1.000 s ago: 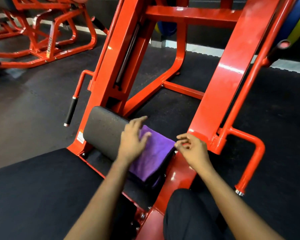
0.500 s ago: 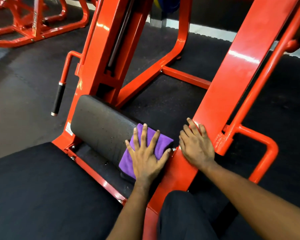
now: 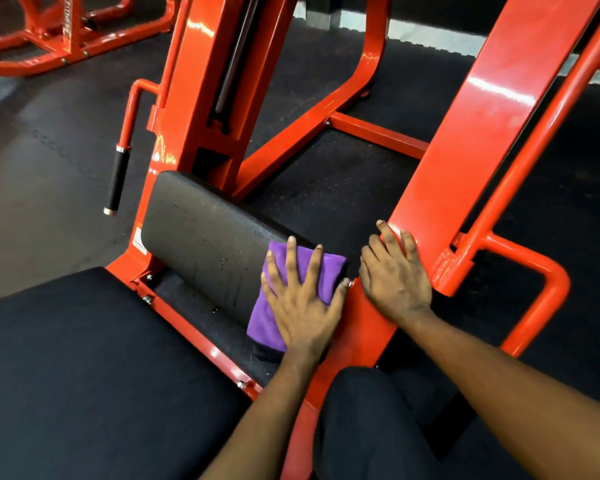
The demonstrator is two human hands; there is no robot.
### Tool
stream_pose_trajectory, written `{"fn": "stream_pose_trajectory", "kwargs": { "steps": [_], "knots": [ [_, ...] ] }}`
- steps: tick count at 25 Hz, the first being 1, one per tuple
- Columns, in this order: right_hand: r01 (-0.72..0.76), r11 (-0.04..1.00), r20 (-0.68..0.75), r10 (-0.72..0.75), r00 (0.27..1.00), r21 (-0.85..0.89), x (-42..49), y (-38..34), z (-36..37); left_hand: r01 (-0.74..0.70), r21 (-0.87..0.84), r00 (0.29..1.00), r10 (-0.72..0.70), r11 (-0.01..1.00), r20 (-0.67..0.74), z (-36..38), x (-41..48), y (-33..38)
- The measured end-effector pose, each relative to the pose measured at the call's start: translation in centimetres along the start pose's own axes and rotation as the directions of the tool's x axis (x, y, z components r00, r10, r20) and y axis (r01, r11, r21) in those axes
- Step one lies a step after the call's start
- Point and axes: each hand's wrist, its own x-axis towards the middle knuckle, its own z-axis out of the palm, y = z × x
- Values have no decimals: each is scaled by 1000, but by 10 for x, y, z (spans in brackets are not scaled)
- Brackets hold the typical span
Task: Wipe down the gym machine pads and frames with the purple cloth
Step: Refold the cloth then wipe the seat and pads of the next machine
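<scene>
Palms down: left grip [image 3: 300, 306] spread on purple cloth [image 3: 264, 318]; right grip [image 3: 395, 282] flat on frame [image 3: 364, 323].

Left hand [image 3: 303, 313] covers much of purple cloth [image 3: 262, 323] & pad [image 3: 205, 233] right end. Frame uprights [image 3: 465, 150] cut off at top edge; seat pad [image 3: 84, 358] cut at left & btm edges. Sticker [image 3: 140, 242] on frame too small to read.

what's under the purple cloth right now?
The purple cloth lies on the right end of the dark pad, with the left hand pressed flat on top. The pad surface beneath it, and the cloth's middle, are covered.
</scene>
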Motion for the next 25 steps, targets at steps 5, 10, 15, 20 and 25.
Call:
{"fn": "stream_pose_trajectory", "kwargs": {
  "steps": [5, 10, 15, 20, 25],
  "knots": [
    [-4, 1000, -5, 4, 1000, -22, 1, -1, 0, -47, -42, 999, 46, 998, -25, 1, 25, -15],
    [-2, 1000, 26, 2, 1000, -22, 1, -3, 0, 366, -183, 919, -385, 913, -85, 7, 3, -2],
    [-2, 999, 36, 3, 999, -34, 2, -3, -1, 281, -106, 958, -286, 954, -33, 7, -21, 6],
    [2, 998, 35, 0, 999, -57, 2, -4, 0, 294, -220, 949, -311, 930, -47, 5, 16, -32],
    [3, 998, 32, 0, 999, -66, 2, -3, -2, 589, -346, 769, -638, 731, -40, 10, 27, -65]
  ]
}}
